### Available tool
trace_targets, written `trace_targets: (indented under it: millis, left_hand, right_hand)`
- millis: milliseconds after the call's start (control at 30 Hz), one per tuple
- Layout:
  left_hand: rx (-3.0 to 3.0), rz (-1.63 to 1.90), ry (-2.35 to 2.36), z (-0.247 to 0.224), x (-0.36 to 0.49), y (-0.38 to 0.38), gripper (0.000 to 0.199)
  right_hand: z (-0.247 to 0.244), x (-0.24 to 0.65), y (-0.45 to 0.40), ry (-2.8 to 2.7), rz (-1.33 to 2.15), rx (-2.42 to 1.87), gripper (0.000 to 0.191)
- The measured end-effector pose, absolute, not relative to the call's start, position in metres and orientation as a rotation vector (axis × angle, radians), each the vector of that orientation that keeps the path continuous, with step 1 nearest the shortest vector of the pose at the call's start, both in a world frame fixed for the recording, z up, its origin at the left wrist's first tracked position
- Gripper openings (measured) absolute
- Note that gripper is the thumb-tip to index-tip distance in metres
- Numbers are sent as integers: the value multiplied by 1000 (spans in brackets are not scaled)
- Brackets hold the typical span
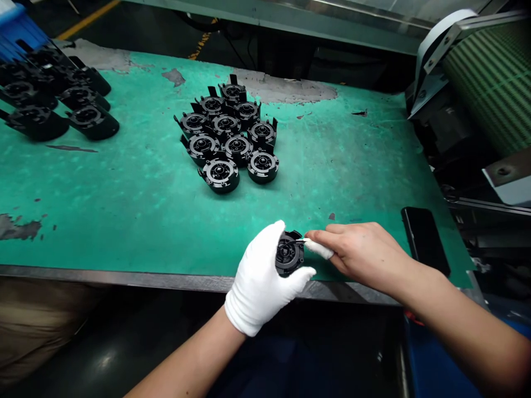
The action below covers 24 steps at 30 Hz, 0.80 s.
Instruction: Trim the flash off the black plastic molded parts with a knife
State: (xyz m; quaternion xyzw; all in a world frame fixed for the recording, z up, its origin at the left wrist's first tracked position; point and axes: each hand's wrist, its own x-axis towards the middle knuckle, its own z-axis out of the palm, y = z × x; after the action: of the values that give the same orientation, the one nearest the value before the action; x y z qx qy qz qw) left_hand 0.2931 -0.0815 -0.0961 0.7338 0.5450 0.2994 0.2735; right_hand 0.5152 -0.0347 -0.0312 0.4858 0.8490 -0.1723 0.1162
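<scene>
My left hand [265,276], in a white glove, is wrapped round a round black plastic housing [289,254] at the table's front edge. The housing's ringed face is turned up towards me. My right hand [352,249] is bare except for a white cover on a finger or the thumb. It pinches a thin, dark-tipped tool [302,241] whose tip reaches over the housing's upper right rim. Most of the tool is hidden in the fingers, so its kind is unclear. Beyond my hands stands a cluster of several similar black housings [222,172] with upright tabs.
More black housings [93,119] stand at the left by a blue bin [22,27]. A black phone-like slab [425,240] lies right of my right forearm. A green conveyor belt [493,72] borders the worn green table [136,221] at the right.
</scene>
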Motion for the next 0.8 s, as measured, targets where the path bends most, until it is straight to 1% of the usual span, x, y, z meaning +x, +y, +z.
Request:
trace_targets:
  millis: [233,367,467,567,667,800]
  left_hand:
    - [1999,864,1404,-97,291,-81,87]
    - [1981,874,1363,-96,290,-79,81]
    - [1981,887,1349,-95,290,-78,80]
    - [1976,895,1345,-95,290,-79,81]
    - [1966,895,1375,-95,290,-81,81]
    - [1956,884,1392,-95,291,-83,82]
  right_hand:
    - [-25,522,-46,2431,-823,1387,35]
    - [-29,524,-69,2366,-960,1510,41]
    - [-31,524,-80,2333,-1112,1633,43]
    - [-34,521,-88,2323,-1113,1717,43]
    - [-39,512,-97,2272,-1062,1718,48]
    - [-42,507,-104,2225,-1118,1701,49]
